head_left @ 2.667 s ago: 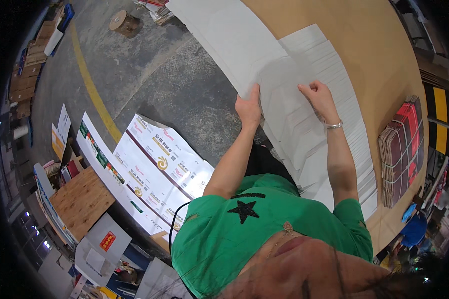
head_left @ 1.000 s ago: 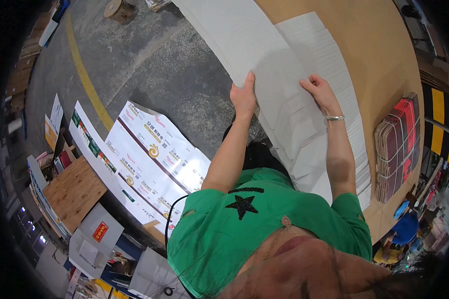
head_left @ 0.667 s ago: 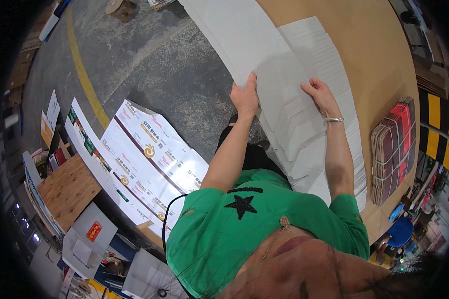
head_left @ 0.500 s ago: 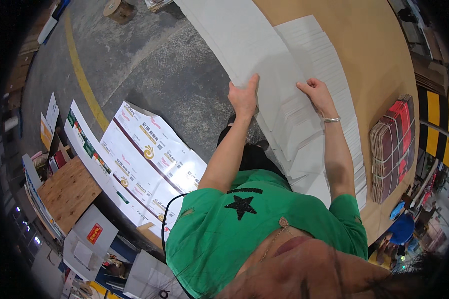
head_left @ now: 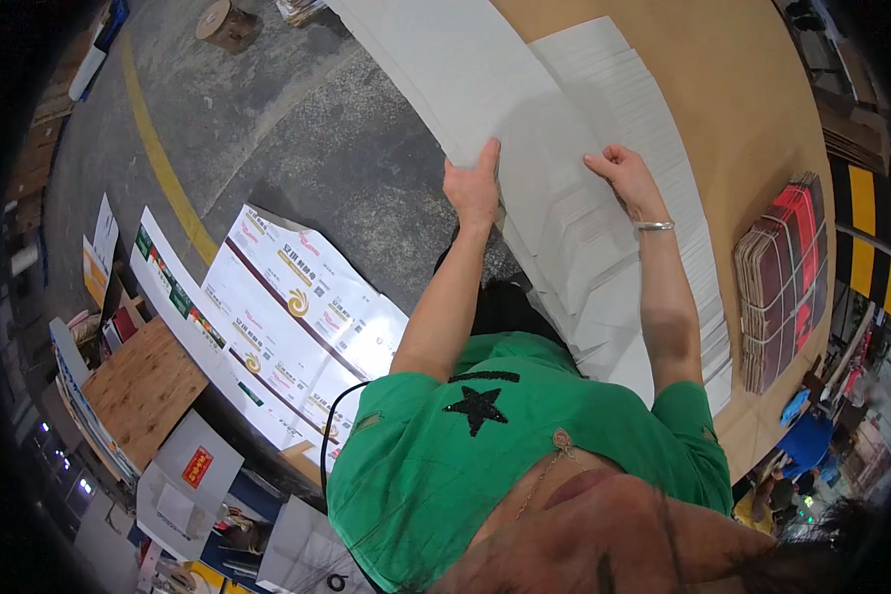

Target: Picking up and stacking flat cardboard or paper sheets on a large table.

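Sheet (head_left: 465, 74), long and white, lying between and ahead of the hands; from my remote station I see its long axis run away from the wearer, slanting leftward. The left hand (head_left: 473, 193), nearer to it, grasps the left edge, thumb on top, fingers hidden. The right hand (head_left: 629, 183) is at the opposite edge, fingers curled; I cannot tell whether it pinches anything. Fanned white layers (head_left: 634, 99) spread ahead of and beneath the right hand
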The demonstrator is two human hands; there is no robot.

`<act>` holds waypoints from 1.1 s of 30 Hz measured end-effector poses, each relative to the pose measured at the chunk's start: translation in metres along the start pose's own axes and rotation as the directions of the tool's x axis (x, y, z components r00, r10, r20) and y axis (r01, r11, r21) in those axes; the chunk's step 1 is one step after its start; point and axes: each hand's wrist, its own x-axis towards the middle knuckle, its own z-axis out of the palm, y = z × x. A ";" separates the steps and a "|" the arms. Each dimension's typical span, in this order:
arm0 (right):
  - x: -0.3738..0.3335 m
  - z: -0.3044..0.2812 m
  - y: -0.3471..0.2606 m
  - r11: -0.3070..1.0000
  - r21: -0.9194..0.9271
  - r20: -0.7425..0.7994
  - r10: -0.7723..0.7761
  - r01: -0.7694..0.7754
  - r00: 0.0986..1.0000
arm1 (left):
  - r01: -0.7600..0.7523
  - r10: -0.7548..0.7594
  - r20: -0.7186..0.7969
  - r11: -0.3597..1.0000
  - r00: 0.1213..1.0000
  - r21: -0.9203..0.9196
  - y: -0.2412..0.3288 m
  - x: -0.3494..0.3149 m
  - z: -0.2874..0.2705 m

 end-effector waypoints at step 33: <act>-0.011 -0.003 0.021 0.999 -0.020 -0.031 -0.048 0.047 0.998 | -0.045 0.050 -0.014 0.963 0.999 0.264 0.019 -0.006 -0.002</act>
